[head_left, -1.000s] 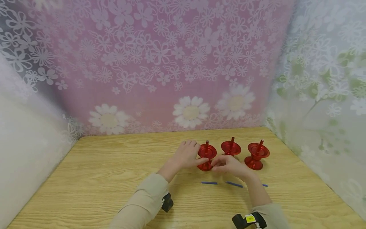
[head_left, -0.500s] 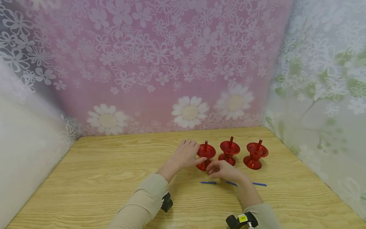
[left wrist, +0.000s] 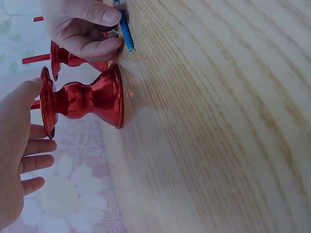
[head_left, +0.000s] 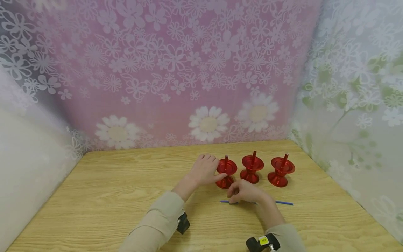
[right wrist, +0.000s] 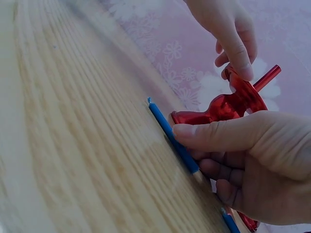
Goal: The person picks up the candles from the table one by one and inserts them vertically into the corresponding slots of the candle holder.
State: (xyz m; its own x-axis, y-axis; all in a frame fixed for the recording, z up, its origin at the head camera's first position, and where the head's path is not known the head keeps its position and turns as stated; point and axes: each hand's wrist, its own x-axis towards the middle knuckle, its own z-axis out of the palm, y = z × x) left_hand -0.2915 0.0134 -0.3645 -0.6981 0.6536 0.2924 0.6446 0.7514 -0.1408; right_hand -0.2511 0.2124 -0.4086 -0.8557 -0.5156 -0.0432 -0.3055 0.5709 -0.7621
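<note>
My left hand point(head_left: 204, 169) is at the leftmost red candle holder point(head_left: 226, 167), thumb on the near side of its upper dish and fingers behind. In the left wrist view this candle holder point(left wrist: 80, 99) stands upright on its flared base. Just in front of it, my right hand point(head_left: 247, 191) is low over a blue candle point(head_left: 224, 201) lying on the table. Seen from the right wrist, the thumb point(right wrist: 209, 136) lies along the blue candle point(right wrist: 172, 133), with the fingers loosely curled beside it; no grip on it shows. The right hand partly covers the candle in the head view.
Two more red candle holders, a middle one point(head_left: 251, 168) and a right one point(head_left: 281, 169), stand in the same row. Another blue candle point(head_left: 284, 202) lies before them, and one more is mostly hidden under the right hand. Flowered cloth point(head_left: 157, 70) bounds the wooden table point(head_left: 126, 189).
My right hand has left the foot of the left candle holder, coming nearer and down over the leftmost blue candle. The left hand stays at the candle holder.
</note>
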